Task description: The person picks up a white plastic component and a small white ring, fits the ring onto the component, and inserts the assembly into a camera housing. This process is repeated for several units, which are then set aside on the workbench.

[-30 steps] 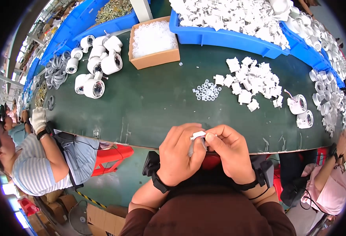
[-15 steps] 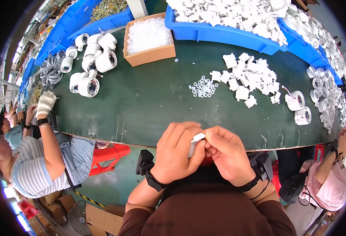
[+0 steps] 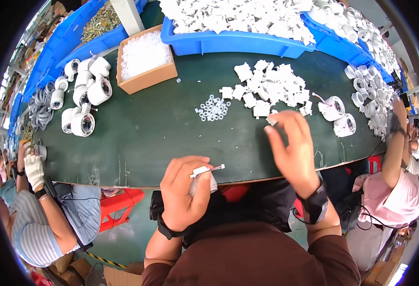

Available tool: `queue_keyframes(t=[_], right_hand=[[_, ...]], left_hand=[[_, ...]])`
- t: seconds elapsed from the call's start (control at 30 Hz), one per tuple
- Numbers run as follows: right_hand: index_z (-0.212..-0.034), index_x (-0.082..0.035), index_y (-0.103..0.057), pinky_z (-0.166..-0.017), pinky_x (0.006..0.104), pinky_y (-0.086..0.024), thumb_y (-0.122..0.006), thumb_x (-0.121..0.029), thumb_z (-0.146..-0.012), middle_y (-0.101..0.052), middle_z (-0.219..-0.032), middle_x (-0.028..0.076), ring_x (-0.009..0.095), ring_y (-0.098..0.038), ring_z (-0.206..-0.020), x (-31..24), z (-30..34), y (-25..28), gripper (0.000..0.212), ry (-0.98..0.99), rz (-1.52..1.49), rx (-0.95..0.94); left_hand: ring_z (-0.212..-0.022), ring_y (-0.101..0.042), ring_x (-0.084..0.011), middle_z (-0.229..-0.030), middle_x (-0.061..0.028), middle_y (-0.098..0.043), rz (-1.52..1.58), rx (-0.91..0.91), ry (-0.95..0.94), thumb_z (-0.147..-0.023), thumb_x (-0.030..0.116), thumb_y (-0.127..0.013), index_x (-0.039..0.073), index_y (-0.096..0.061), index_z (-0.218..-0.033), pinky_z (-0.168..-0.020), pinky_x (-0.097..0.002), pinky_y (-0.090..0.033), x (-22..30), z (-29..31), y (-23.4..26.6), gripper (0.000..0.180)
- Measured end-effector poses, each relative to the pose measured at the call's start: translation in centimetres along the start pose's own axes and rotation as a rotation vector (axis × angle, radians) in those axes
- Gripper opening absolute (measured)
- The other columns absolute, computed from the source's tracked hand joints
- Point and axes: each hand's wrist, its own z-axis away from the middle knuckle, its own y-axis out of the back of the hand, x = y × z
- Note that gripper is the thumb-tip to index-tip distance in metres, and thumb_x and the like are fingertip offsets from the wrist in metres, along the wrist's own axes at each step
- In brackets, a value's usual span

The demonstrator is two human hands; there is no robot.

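Note:
My left hand (image 3: 183, 193), near the table's front edge, is closed around a white plastic part (image 3: 213, 185) that the fingers mostly hide. A short wire lead with a small white plug (image 3: 222, 167) sticks out over the thumb to the right. My right hand (image 3: 295, 150) reaches over the table, thumb and forefinger apart on either side of a small white plastic piece (image 3: 272, 120). This piece lies at the near edge of a pile of white plastic pieces (image 3: 278, 86). Whether the fingertips touch it, I cannot tell. Small translucent rings (image 3: 213, 108) lie left of the pile.
White camera housings (image 3: 83, 124) stand at the left, two more (image 3: 344, 125) at the right. A cardboard box (image 3: 147, 83) of translucent parts and a blue bin (image 3: 247, 46) of white pieces stand at the back. Grey rings (image 3: 40, 109) lie far left. Co-workers sit on both sides.
My hands have come apart. The right has moved forward and right to the white pile; the left stays near the front edge with the part. The view has shifted to the right.

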Motion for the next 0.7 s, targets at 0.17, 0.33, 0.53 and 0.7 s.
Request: queue_keyframes(t=[0.17,0.33,0.53,0.7], right_hand=[[-0.117,-0.003,-0.065,-0.087,0.0396,-0.051,-0.067,0.001,-0.089,-0.067,-0.114,0.014,0.035,-0.063,-0.101,2.3,-1.0,0.9,0.027,0.038,0.130,-0.085],[-0.117,-0.001,-0.065,-0.087,0.0373,-0.053,-0.066,0.002,-0.091,-0.070,-0.114,0.013,0.031,-0.067,-0.095,1.7,-0.5,1.4,0.027,-0.017,0.017,-0.222],[-0.117,0.001,-0.066,-0.092,0.0367,-0.051,-0.066,0.007,-0.091,-0.069,-0.111,0.013,0.023,-0.065,-0.104,-3.5,1.6,-0.6,0.027,-0.340,-0.918,-0.248],[-0.115,0.002,-0.066,-0.096,0.0353,-0.048,-0.064,0.010,-0.090,-0.066,-0.116,0.015,0.022,-0.061,-0.108,-5.0,3.0,-2.3,0.026,-0.250,-1.048,-0.158]], left_hand=[[-0.094,-0.065,-0.0308,-0.105,-0.0168,-0.070,-0.010,-0.022,0.007,-0.093,0.008,-0.060,-0.001,-0.068,-0.097,-0.085,-0.0372,-0.051,-0.2,-0.3,-0.6,0.013],[-0.093,-0.066,-0.0297,-0.106,-0.0177,-0.070,0.050,-0.023,0.042,-0.094,0.006,-0.057,-0.002,-0.068,-0.099,-0.083,-0.0373,-0.052,-0.1,-0.5,0.0,0.014],[-0.115,-0.063,-0.0313,-0.127,-0.0197,-0.065,0.475,-0.219,0.092,-0.100,0.011,-0.057,0.000,-0.068,-0.109,-0.098,-0.0387,-0.048,0.1,0.5,-1.3,0.018],[-0.109,-0.061,-0.0313,-0.118,-0.0137,-0.065,0.581,-0.190,0.044,-0.102,0.009,-0.056,0.001,-0.065,-0.117,-0.096,-0.0406,-0.047,0.5,0.6,-2.4,0.019]])
